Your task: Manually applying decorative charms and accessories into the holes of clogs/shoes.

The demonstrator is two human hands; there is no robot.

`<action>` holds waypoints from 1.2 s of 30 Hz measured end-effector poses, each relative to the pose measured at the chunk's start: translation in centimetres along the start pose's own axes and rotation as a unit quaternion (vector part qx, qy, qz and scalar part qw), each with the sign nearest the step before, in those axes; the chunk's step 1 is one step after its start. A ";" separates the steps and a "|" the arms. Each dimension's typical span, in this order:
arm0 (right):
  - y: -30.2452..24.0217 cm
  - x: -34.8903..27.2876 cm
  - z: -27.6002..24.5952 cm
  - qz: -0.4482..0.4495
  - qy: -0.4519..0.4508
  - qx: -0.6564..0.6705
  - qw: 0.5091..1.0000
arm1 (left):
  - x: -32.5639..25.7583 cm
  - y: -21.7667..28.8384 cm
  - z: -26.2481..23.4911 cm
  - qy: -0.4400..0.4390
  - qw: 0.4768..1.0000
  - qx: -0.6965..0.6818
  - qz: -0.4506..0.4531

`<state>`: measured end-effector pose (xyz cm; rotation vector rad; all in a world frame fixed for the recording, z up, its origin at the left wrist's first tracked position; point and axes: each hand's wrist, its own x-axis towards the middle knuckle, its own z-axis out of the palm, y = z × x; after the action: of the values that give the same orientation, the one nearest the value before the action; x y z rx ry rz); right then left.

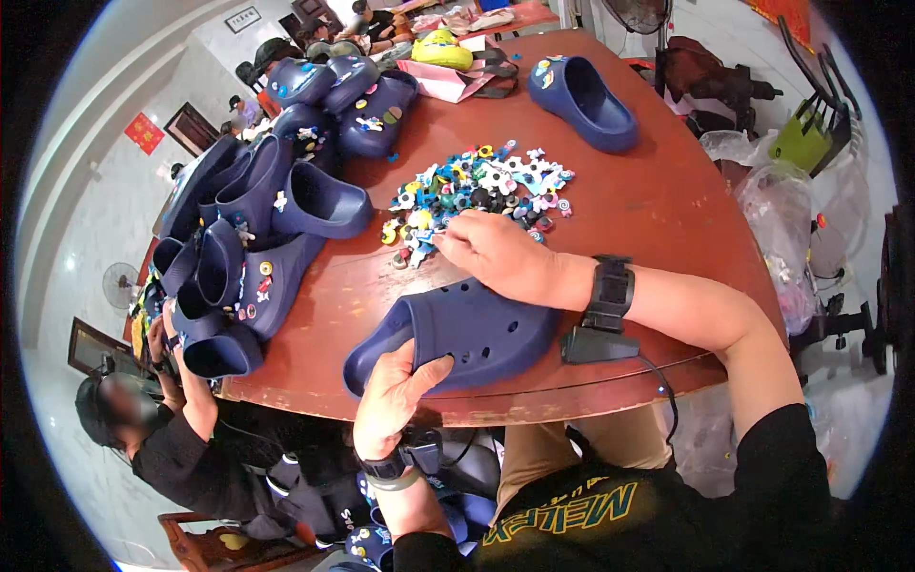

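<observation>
Clog [477, 334], navy, long axis 8-to-2 o'clock; my left hand [396, 396] clamps heel end; my right hand [496, 255], at 12 o'clock, pinches into charm pile [477, 195].

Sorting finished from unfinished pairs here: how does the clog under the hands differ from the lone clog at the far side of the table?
The near clog lies on its side at the table's front edge, held by the left hand; the far clog stands upright, untouched. The near clog shows bare holes with no charms visible; the far clog carries a few colourful charms on its toe. The right hand reaches into the charm pile between them. Both are dark blue.
</observation>
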<state>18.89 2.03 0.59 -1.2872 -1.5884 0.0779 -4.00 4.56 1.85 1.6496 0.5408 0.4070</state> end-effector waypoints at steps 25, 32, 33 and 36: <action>18.1 9.1 -4.5 0.086 -0.328 -0.164 0.926 | -1.8 -4.0 1.2 0.293 0.784 0.470 0.280; 13.4 10.4 3.2 -0.042 -0.375 -0.191 0.906 | -1.9 -4.2 1.0 0.306 0.784 0.455 0.290; 12.5 10.8 3.5 0.013 -0.397 -0.156 0.904 | -1.8 -4.2 1.1 0.307 0.781 0.462 0.288; 11.3 10.5 3.4 0.065 -0.371 -0.140 0.916 | -1.8 -4.3 0.7 0.309 0.780 0.468 0.279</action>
<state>25.36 16.39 -0.92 -1.7077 -2.2081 0.4881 -5.60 3.33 -2.39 2.6690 0.8016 1.3114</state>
